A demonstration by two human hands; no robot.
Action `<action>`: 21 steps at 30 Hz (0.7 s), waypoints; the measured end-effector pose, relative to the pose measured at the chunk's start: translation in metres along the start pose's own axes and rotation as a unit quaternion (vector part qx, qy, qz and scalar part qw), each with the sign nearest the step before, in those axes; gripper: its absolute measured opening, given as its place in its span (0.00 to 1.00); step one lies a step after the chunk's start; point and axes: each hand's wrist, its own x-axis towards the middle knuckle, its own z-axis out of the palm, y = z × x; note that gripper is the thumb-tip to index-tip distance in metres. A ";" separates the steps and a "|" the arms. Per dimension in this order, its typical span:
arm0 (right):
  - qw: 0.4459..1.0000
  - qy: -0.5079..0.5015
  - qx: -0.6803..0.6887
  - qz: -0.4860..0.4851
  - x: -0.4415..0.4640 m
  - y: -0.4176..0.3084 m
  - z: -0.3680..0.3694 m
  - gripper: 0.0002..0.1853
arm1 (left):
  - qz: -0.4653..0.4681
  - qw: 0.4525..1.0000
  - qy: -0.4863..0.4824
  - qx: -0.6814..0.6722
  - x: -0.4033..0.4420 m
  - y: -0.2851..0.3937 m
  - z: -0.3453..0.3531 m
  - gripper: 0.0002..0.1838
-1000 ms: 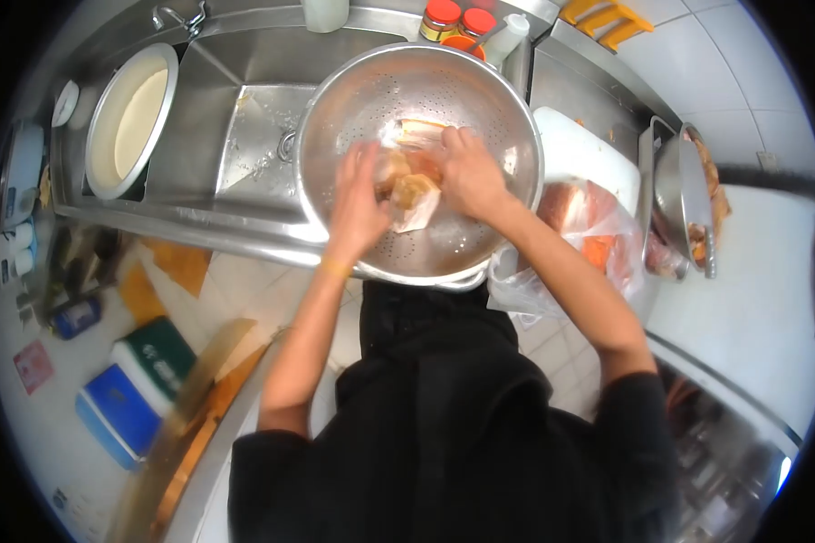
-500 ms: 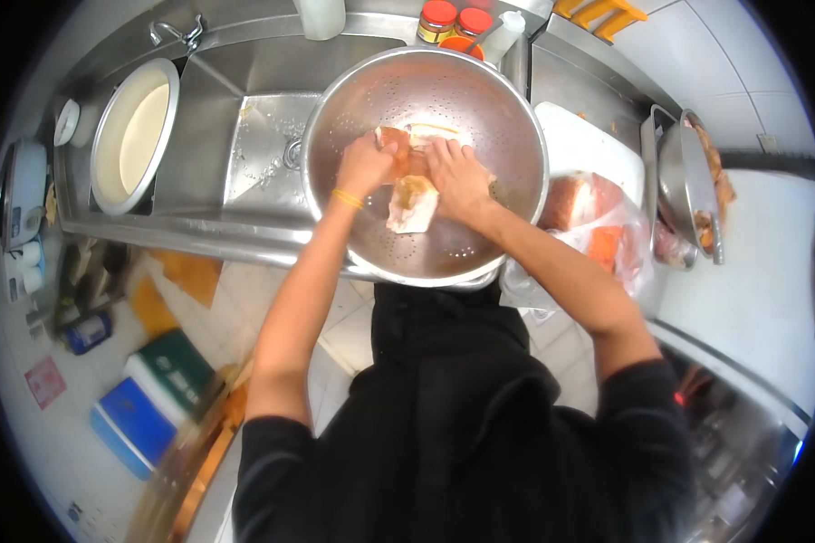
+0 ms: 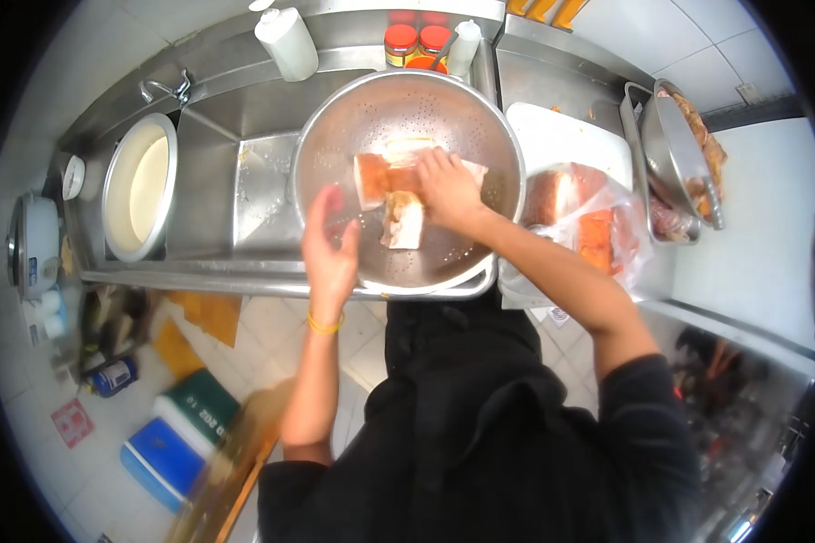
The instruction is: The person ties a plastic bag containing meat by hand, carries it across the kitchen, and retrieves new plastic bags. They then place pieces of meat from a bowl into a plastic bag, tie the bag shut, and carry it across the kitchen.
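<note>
Several pieces of meat with orange-brown and pale fatty sides (image 3: 403,222) lie in a large perforated steel colander (image 3: 335,118). My right hand (image 3: 450,188) is inside the colander, its fingers curled over a piece of meat (image 3: 474,170) at the right of the group and partly hiding it. My left hand (image 3: 329,240), with a yellow band at the wrist, is over the colander's left rim, apart from the meat. Its thumb and fingers are spread, holding nothing; the fingertips are blurred.
Left of the colander is a steel sink (image 3: 267,185) with a cream-coloured pot (image 3: 140,190). On the right are a white board (image 3: 570,140), a plastic bag with meat (image 3: 598,231) and a steel bowl (image 3: 675,154). Red-lidded jars (image 3: 400,43) and a pump bottle (image 3: 288,45) stand behind.
My left hand has let go of the meat, drawn back to the colander's left rim and opened. My right hand stays at the meat. The camera view has shifted.
</note>
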 end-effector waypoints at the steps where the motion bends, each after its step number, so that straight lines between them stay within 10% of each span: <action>1: 1.000 -0.005 -0.004 -0.005 -0.003 0.007 -0.007 0.32 | 0.001 1.000 -0.001 0.000 -0.006 0.007 -0.001 0.27; 12: 0.945 0.163 0.217 0.183 -0.064 0.079 -0.116 0.36 | -0.005 0.963 -0.259 -0.070 -0.058 0.040 0.104 0.31; 18: 0.478 0.189 0.834 0.203 -0.204 0.120 -0.140 0.41 | -0.149 0.928 -0.314 -0.138 -0.064 0.029 0.174 0.39; 21: 0.273 0.261 0.898 0.228 -0.319 0.125 -0.104 0.45 | 0.181 0.956 -0.210 0.101 -0.057 0.116 0.187 0.29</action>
